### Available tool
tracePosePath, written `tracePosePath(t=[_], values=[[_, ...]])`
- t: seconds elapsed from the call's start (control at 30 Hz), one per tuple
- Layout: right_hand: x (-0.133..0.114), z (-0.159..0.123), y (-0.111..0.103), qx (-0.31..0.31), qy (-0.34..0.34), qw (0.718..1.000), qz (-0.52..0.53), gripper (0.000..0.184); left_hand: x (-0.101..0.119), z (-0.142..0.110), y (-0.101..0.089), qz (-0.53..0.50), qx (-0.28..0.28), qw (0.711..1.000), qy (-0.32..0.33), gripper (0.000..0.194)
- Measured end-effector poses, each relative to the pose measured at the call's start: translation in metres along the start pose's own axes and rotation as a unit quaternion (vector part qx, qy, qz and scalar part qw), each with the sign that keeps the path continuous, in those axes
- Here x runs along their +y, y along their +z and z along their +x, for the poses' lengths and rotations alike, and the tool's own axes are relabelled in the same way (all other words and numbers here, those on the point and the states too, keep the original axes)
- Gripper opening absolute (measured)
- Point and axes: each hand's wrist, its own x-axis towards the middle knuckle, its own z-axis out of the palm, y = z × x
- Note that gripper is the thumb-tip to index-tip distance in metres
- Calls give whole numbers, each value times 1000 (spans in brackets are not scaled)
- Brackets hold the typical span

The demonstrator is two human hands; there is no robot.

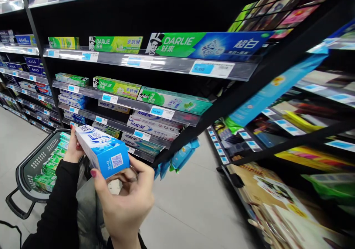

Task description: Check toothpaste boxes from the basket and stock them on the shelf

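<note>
Between my two hands is a blue and white toothpaste box (104, 145), tilted with its blue end and QR code turned toward me. My left hand (73, 147) grips the far end, its thumb along the edge. The near end sits in my right hand (129, 195), with the thumb on one side and the fingers on the other. Just beyond the box are shelves with white toothpaste boxes (152, 125) and a green Darlie box (173, 100).
A dark shopping basket (20, 178) holding several green boxes (51, 166) stands on the floor at left. More Darlie boxes (208, 45) line the upper shelf. Blue packets (183, 154) hang at the shelf's end. Another rack with paper bags (266, 190) stands at right.
</note>
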Motion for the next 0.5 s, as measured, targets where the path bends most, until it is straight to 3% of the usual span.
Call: tracePosePath(t=[0.1, 0.2, 0.37, 0.5], values=[[7, 17, -9, -7, 46, 996, 77, 47, -3, 7, -8, -201, 12, 977, -69, 63], [24, 38, -20, 39, 88, 983, 157, 47, 2, 5, -13, -242, 11, 969, -43, 39], [61, 68, -37, 95, 145, 950, 259, 31, 22, -13, -2, -211, -11, 977, -6, 31], [92, 82, -45, 120, 186, 914, 341, 29, 41, -33, 15, -31, -38, 997, 61, 39]])
